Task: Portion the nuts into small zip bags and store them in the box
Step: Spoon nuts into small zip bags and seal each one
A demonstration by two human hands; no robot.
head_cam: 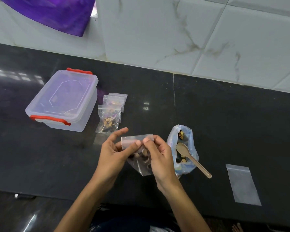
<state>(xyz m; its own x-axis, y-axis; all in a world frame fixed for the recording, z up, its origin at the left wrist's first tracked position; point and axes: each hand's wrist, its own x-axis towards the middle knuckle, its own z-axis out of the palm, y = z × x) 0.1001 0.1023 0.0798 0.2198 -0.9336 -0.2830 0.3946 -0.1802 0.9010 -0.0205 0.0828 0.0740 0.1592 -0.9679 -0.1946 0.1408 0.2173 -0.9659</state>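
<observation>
The filled zip bag (139, 153) is hanging above the near counter edge, its strip pinched by the left hand (112, 153) and right hand (159, 156) — sealing wants thumbs pressing along it fully — before the lidded box (63, 101), far left.

A: Where's the box?
B: The clear plastic box (63, 101) with red latches sits lid-on at the left of the dark bench (224, 114).

A: And the filled bags?
B: A few small zip bags (110, 114) with mixed nuts lie overlapping just right of the box.

A: The one in progress?
B: A small zip bag (139, 151) holding nuts hangs above the bench, its top strip pinched at the middle.

A: The supply?
B: A bluish plastic bag of nuts (184, 148) lies open to its right, a tan spoon (189, 156) resting in its mouth, handle pointing out to the right.

A: Spares?
B: One empty zip bag (243, 185) lies flat far right.
</observation>
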